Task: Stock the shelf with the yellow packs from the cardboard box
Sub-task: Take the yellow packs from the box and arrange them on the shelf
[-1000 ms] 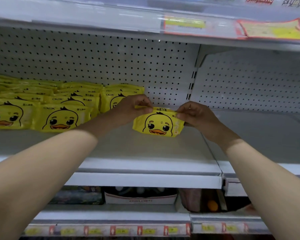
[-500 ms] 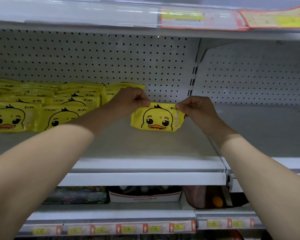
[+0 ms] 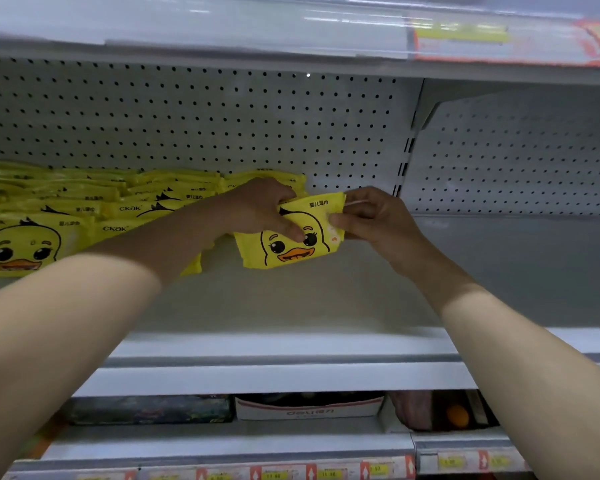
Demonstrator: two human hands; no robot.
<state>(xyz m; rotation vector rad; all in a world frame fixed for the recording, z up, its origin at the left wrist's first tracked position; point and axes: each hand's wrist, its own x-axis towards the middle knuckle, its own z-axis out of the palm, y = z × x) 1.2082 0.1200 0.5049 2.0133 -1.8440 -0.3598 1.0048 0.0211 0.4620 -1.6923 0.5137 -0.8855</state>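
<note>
A yellow pack with a duck face (image 3: 284, 251) stands tilted on the white shelf (image 3: 291, 306), just right of several rows of the same yellow packs (image 3: 84, 216). My left hand (image 3: 264, 209) grips its upper left edge, fingers lying over the duck's face. My right hand (image 3: 371, 213) pinches its upper right corner. The pack's lower edge touches the shelf surface. The cardboard box is not in view.
A perforated white back panel (image 3: 222, 123) closes the shelf behind. An upright bracket (image 3: 404, 161) divides this bay from the bay on the right (image 3: 516, 265). Another shelf (image 3: 257, 26) hangs overhead. Below, a lower shelf holds boxes (image 3: 309, 407) and price tags (image 3: 329, 474).
Both hands have carried the pack further back and left toward the stocked rows and tilted it down onto the shelf. My left fingers now lie across its front.
</note>
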